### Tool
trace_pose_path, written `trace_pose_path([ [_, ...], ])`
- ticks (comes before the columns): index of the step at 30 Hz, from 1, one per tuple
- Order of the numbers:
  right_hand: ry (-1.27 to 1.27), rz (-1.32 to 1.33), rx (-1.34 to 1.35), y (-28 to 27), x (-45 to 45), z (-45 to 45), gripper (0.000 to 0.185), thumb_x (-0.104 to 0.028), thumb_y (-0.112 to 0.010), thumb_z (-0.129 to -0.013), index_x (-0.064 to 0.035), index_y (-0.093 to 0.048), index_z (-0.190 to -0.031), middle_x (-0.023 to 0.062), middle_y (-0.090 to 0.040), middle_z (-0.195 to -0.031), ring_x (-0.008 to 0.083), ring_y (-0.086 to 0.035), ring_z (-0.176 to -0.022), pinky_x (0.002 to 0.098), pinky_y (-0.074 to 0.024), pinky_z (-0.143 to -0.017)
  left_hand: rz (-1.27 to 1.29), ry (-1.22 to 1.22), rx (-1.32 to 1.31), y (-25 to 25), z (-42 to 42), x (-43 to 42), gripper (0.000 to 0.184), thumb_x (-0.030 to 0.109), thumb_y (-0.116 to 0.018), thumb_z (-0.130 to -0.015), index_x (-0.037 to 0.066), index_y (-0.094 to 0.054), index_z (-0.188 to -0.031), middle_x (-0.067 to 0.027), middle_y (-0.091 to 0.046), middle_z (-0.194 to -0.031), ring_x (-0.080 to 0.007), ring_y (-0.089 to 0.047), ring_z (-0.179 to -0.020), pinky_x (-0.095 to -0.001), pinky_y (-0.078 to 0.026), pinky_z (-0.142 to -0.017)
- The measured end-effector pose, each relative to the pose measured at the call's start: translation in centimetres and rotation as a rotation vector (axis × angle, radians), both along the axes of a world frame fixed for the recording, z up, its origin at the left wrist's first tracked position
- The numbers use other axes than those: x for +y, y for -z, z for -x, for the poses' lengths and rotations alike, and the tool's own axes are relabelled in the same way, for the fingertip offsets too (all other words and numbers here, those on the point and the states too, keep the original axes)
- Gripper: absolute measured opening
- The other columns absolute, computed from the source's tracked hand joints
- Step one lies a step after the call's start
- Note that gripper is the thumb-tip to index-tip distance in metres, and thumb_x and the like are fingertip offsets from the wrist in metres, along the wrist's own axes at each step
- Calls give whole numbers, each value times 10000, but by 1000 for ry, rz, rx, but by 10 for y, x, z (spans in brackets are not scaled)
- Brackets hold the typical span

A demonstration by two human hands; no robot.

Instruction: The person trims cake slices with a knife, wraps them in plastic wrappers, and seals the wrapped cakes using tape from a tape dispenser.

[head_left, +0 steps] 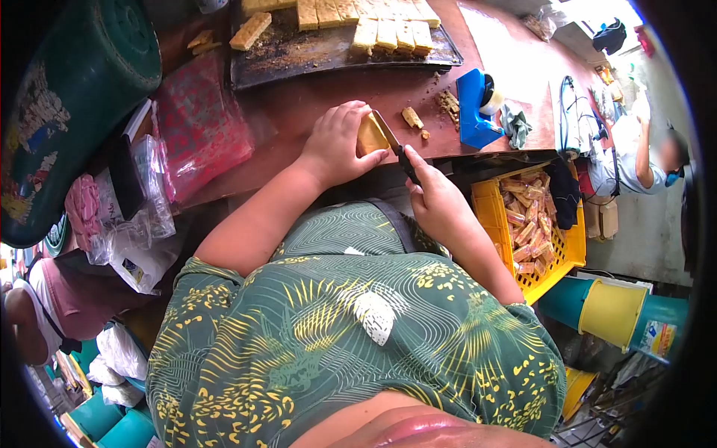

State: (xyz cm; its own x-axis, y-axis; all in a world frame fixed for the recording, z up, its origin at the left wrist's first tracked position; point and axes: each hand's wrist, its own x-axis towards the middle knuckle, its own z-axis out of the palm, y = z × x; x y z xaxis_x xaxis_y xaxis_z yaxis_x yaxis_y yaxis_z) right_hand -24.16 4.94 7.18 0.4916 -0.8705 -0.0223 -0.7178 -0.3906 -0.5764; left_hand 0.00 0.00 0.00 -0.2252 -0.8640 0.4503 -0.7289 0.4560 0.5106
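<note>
Holds a golden-yellow rectangular cake block (371, 137) near the front edge of the reddish-brown tabletop (287, 98), nearer than the flat dark metal tray (299, 58), between parted thumb and curved fingers of the left hand (336, 142). Grips a black-handled metal knife (388, 131) in the closed right hand (439, 193), with blade at the block's right side.

This looked like a small bakery's cutting and packing room; beyond the left hand (340, 145), a stained baking tray (321, 69) of sliced cake (394, 36) lay on a tabletop (287, 112); a blue tape dispenser (472, 119) stood past the right hand (437, 196); to that hand's right, a yellow crate (489, 213) held many wrapped bars (529, 224); farther right were plastic buckets (612, 313) and another person (633, 168).
</note>
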Motion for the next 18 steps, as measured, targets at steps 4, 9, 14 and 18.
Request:
trace_pose_path([
  [4, -3, 22, 61, -1, 0, 0, 643, -75, -560, -974, -55, -360, -1585, 273, -632, -1249, 442, -644, -1113, 493, -539, -939, 2, -9, -15, 1, 2, -1, 763, 486, -799, -838, 61, -496, -1395, -166, -528, -1464, -356, -495, -1382, -479, -375, -1166],
  [9, 27, -19, 112, -1, -2, -10, 660, -21, -564, -965, -57, -358, -1591, 291, -607, -1330, 442, -608, -1216, 479, -503, -1023, -2, -14, -18, 1, 1, -1, 748, 494, -794, -842, 58, -510, -1379, -168, -535, -1455, -357, -499, -1378, -481, -379, -1162],
  [14, 21, -12, 110, 3, -12, -18, 668, -39, -565, -974, -74, -337, -1601, 291, -615, -1290, 459, -617, -1165, 498, -514, -981, 9, -17, -2, 3, 2, -2, 741, 496, -800, -835, 51, -523, -1360, -173, -543, -1441, -360, -508, -1367, -481, -388, -1159],
  [18, 19, -5, 129, 3, -7, -14, 672, -38, -562, -971, -85, -335, -1603, 292, -615, -1267, 467, -625, -1128, 509, -525, -947, -9, 5, 6, 2, 0, -3, 739, 487, -809, -831, 39, -531, -1348, -181, -545, -1433, -369, -511, -1362, -472, -395, -1160],
])
